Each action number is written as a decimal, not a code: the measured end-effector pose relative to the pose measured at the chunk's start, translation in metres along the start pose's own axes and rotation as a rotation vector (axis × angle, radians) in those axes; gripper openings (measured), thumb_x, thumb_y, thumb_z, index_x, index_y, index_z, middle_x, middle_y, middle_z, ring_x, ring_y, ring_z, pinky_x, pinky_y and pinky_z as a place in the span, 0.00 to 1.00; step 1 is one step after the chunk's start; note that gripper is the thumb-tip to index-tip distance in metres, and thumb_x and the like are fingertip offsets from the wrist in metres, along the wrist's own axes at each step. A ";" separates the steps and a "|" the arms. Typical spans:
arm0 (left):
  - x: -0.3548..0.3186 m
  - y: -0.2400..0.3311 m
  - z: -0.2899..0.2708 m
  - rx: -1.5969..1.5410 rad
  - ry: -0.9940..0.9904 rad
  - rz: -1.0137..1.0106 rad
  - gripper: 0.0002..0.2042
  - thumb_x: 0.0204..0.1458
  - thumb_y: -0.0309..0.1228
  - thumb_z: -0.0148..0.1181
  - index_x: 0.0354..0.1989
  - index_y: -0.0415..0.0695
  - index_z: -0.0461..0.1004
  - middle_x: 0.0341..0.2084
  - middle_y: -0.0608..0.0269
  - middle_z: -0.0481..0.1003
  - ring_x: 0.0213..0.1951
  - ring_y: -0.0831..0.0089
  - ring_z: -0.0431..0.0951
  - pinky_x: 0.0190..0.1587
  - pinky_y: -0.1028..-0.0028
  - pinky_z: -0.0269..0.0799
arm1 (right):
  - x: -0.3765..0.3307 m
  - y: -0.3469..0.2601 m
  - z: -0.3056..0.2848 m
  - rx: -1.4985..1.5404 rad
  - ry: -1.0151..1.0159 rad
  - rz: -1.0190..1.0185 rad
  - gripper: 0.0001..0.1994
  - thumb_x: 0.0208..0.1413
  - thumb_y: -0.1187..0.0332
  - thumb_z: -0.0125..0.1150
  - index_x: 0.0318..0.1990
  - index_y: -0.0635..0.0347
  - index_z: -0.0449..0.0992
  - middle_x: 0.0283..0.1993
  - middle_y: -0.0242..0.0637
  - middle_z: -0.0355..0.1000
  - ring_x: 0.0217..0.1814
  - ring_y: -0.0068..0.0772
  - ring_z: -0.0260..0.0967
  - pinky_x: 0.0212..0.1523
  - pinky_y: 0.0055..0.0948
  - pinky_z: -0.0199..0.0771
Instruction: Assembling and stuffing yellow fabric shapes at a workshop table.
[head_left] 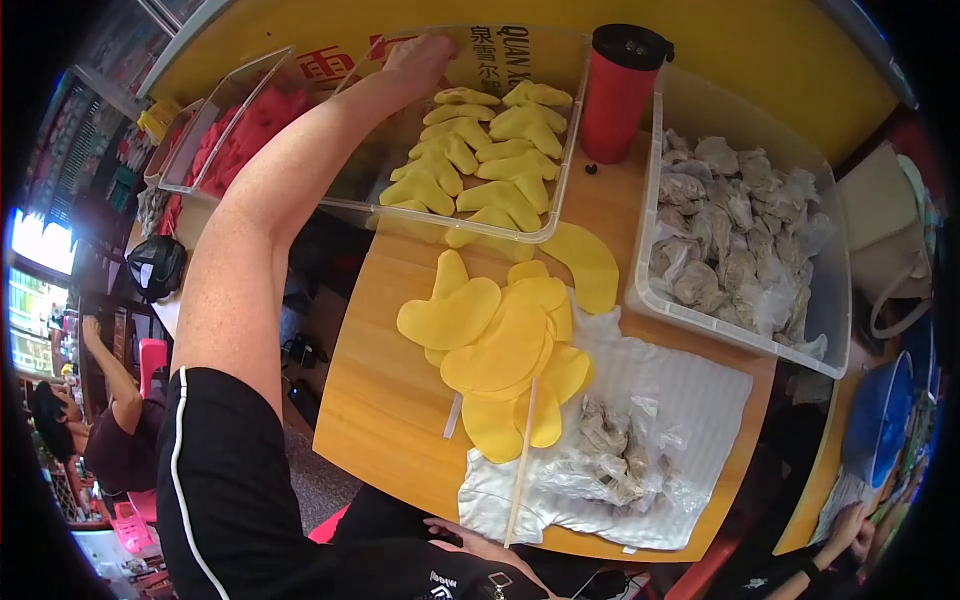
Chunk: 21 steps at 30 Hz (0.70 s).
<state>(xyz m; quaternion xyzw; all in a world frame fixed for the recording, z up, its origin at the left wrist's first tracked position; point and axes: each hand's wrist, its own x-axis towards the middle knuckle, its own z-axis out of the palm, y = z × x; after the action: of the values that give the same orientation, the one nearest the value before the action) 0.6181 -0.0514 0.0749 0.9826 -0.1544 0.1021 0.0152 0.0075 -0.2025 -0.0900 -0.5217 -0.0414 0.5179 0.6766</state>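
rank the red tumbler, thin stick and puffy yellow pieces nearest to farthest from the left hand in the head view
1. Puffy yellow pieces: below and right of the left hand
2. Red tumbler: farther right
3. Thin stick: lower middle

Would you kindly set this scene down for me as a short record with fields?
Left hand: at the far side of a clear bin of puffy yellow pieces; grip unclear
Right hand: low, by the near edge of the table; grip unclear
Table centre: overlapping flat yellow pieces
Near right: plastic-wrapped bundles on a white sheet
Stick: thin, across flat pieces and sheet
Far right: second bin of wrapped lumps
Between bins: red tumbler
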 end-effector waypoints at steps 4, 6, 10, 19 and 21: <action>-0.018 0.005 0.007 0.014 -0.043 0.243 0.14 0.49 0.31 0.56 0.45 0.47 0.74 0.42 0.55 0.75 0.48 0.56 0.74 0.47 0.59 0.71 | 0.001 -0.004 0.001 -0.019 -0.003 0.010 0.23 0.60 0.57 0.55 0.59 0.58 0.65 0.50 0.41 0.70 0.55 0.35 0.66 0.56 0.28 0.64; -0.025 0.007 0.010 0.058 -0.035 0.323 0.14 0.49 0.31 0.56 0.45 0.47 0.74 0.43 0.55 0.75 0.48 0.55 0.74 0.48 0.58 0.71 | 0.002 -0.005 0.001 -0.023 -0.004 0.013 0.23 0.60 0.57 0.55 0.59 0.58 0.65 0.50 0.41 0.70 0.55 0.35 0.66 0.56 0.28 0.63; -0.025 0.003 0.016 0.113 -0.178 0.163 0.14 0.52 0.35 0.54 0.47 0.49 0.75 0.45 0.54 0.74 0.49 0.55 0.73 0.48 0.56 0.70 | 0.003 -0.006 0.000 -0.025 0.009 0.026 0.23 0.60 0.57 0.55 0.59 0.59 0.65 0.51 0.41 0.70 0.55 0.34 0.66 0.56 0.27 0.63; 0.004 -0.022 0.019 -0.082 -0.078 0.092 0.14 0.56 0.37 0.50 0.47 0.49 0.75 0.39 0.53 0.77 0.43 0.53 0.76 0.45 0.58 0.71 | -0.004 -0.012 -0.007 -0.047 0.043 0.056 0.23 0.60 0.57 0.55 0.59 0.59 0.65 0.51 0.41 0.70 0.55 0.34 0.66 0.57 0.27 0.63; 0.010 -0.025 0.019 -0.122 -0.113 0.149 0.14 0.56 0.37 0.50 0.47 0.48 0.75 0.39 0.53 0.77 0.43 0.53 0.76 0.45 0.58 0.71 | -0.007 -0.013 -0.005 -0.048 0.040 0.059 0.23 0.60 0.57 0.55 0.59 0.59 0.65 0.51 0.41 0.70 0.55 0.33 0.66 0.57 0.27 0.63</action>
<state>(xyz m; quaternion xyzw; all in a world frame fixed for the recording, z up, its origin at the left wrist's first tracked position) 0.6391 -0.0316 0.0588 0.9698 -0.2338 0.0375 0.0588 0.0158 -0.2102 -0.0792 -0.5493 -0.0249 0.5258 0.6490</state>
